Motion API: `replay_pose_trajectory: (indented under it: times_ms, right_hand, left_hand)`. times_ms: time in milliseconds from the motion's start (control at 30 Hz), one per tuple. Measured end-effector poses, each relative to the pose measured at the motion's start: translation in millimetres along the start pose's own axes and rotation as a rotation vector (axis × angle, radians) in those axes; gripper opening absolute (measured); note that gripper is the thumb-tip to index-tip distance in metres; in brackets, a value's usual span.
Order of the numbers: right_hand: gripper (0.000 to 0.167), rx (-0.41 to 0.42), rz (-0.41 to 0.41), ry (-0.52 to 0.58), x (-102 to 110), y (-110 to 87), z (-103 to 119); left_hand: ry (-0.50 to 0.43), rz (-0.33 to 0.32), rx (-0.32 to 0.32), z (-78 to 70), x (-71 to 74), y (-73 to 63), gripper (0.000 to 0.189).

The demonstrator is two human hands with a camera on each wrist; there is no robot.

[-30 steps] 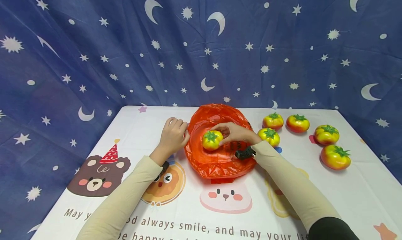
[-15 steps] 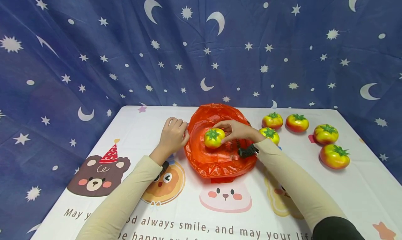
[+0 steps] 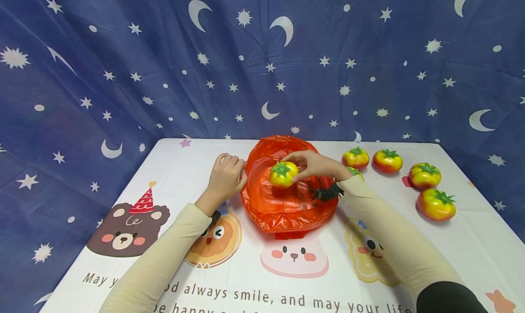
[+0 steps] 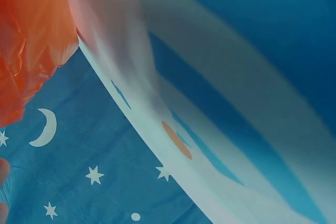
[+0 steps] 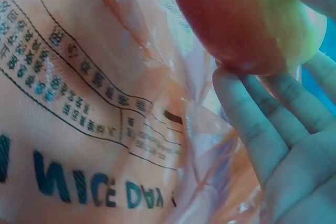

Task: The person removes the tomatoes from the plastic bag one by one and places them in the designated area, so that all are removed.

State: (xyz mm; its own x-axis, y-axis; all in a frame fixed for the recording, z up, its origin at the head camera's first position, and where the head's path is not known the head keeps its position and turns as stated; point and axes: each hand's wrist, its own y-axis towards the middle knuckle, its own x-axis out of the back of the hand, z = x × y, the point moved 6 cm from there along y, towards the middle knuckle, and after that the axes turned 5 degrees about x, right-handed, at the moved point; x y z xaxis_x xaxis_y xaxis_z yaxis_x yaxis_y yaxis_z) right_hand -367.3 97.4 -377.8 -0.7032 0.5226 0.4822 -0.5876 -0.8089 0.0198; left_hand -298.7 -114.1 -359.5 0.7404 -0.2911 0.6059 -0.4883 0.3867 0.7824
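Note:
My right hand (image 3: 317, 163) holds a yellow-and-red tomato (image 3: 284, 175) with a green leafy top, pinched between fingers and thumb over the open mouth of a red plastic bag (image 3: 287, 217). In the right wrist view the tomato's red underside (image 5: 236, 19) sits above the fingers (image 5: 257, 124), with the bag's printed wall beyond. At the bag's left rim, my left hand (image 3: 225, 176) has curled fingers and appears to grip the edge; the contact itself is hidden. The left wrist view catches only fingertips (image 4: 3, 174) and part of the bag (image 4: 31, 40).
Several similar tomatoes lie at the right: one at the back (image 3: 355, 158), one beside it (image 3: 387, 161), and a pair farther right (image 3: 436, 205). Another is mostly hidden behind my right wrist. A printed white cloth (image 3: 229, 299) covers the table; a blue star-patterned curtain (image 3: 229, 76) hangs behind.
My right hand has lifted the tomato up and slightly to the right above the bag. The left hand has stayed at the bag's left edge.

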Motion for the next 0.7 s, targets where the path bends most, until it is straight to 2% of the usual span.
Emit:
replay_pose_trajectory:
  times_ms: [167, 400, 700]
  right_hand:
    - [0.063, -0.002, 0.013, 0.018, 5, -2.8, 6]
    - [0.064, -0.02, -0.007, -0.074, 16, -11.6, 17]
    - [0.064, -0.021, -0.042, -0.122, 31, -24.7, 22]
  left_hand:
    - [0.006, -0.001, 0.001, -0.1, 0.1, 0.0, 0.008]
    - [0.001, 0.006, -0.002, -0.7, 0.1, 0.2, 0.006]
    - [-0.002, 0.02, 0.003, -0.2, -0.9, -0.3, 0.008]
